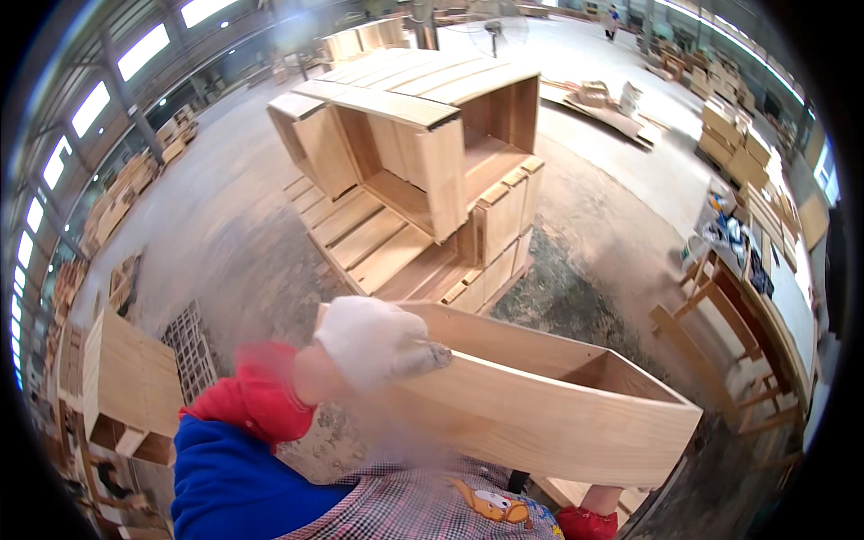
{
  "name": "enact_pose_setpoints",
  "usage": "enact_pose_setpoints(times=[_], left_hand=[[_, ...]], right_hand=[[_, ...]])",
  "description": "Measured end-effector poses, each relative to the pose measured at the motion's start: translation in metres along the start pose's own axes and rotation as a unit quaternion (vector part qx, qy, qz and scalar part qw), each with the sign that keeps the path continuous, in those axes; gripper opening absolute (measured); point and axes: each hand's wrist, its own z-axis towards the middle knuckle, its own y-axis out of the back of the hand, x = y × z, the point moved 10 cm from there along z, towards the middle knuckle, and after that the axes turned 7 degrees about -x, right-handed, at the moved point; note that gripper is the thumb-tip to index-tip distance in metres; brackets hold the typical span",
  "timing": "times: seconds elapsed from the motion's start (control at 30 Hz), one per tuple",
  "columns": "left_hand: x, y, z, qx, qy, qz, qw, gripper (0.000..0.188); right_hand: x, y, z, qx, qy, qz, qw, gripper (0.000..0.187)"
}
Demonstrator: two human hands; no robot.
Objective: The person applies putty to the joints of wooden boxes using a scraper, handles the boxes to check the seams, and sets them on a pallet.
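A long, pale wooden drawer box (549, 423) is tilted in front of my body, its open side facing up. My left hand (378, 344), in a white glove with greyish fingertips, is closed over the upper edge of its near side. Of my right hand, only the wrist (601, 499) above a red cuff shows at the drawer's lower right; the fingers are hidden behind the box. Just beyond the drawer stands a stack of wooden drawers and open-fronted cabinets (396, 83).
A wooden cabinet (135, 378) stands at the left beside a dark slatted pallet (191, 346). On the right are a wooden chair-like frame (720, 315) and a cluttered workbench (792, 297). Boards lie on the floor (603, 112) at the far right. A distant person (612, 22) is visible.
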Motion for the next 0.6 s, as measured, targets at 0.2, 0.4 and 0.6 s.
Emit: enact_pose_setpoints(times=[0.2, 0.4, 0.6], left_hand=[[0.056, 0.084, -0.002, -0.101, -0.071, 0.065, 0.99, 0.028], [0.171, 0.12, 0.041, -0.067, 0.012, 0.045, 0.997, 0.024], [0.27, 0.13, 0.103, -0.046, 0.005, 0.012, 0.999, 0.037]], right_hand=[[-0.076, -0.057, -0.039, 0.069, -0.121, -0.035, 0.99, 0.035], [-0.154, -0.145, -0.093, 0.139, -0.204, -0.049, 0.968, 0.038], [-0.211, -0.281, -0.157, 0.226, -0.221, -0.025, 0.948, 0.042]])
